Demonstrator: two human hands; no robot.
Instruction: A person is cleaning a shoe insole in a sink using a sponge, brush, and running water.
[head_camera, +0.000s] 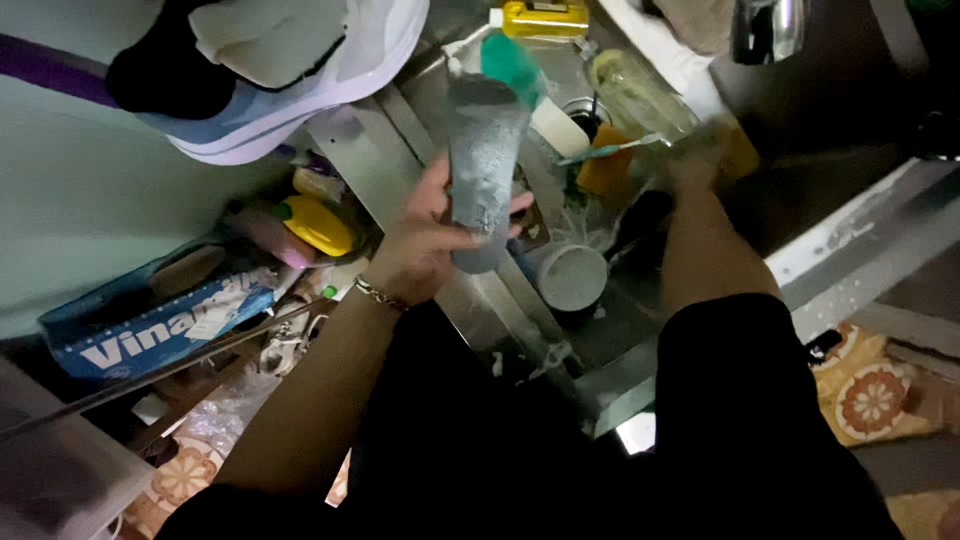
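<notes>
A steel sink (610, 385) fills the middle of the view from the head camera, its basin crowded and its front rim running down toward the lower edge. Over the sink's left rim, the person's left hand (425, 240) holds up a grey shoe insole (485, 165); the grip is clenched round the insole's lower end, thumb on one side and fingers wrapped behind, so the insole rises from the fist and tilts toward the sink's far left corner. The insole looks dull grey and mottled, its surface blotchy, with the broad end uppermost and the narrow end buried in the hand. A bracelet (378, 293) circles the left wrist.

The right hand (700, 165) reaches over the sink's far right side, blurred; it seems to hold a toothbrush (610, 150) with a pale green handle, but whether that grip is closed on it cannot be told.

In the basin below the insole stands a round grey cup (572, 277). An orange sponge (605, 170) lies near the far edge of the sink, a green bottle (515, 65) behind the insole's top. To the left of the sink, a white and blue shoe (300, 90) rests above a yellow lid (318, 225) and a blue box (150, 325).
</notes>
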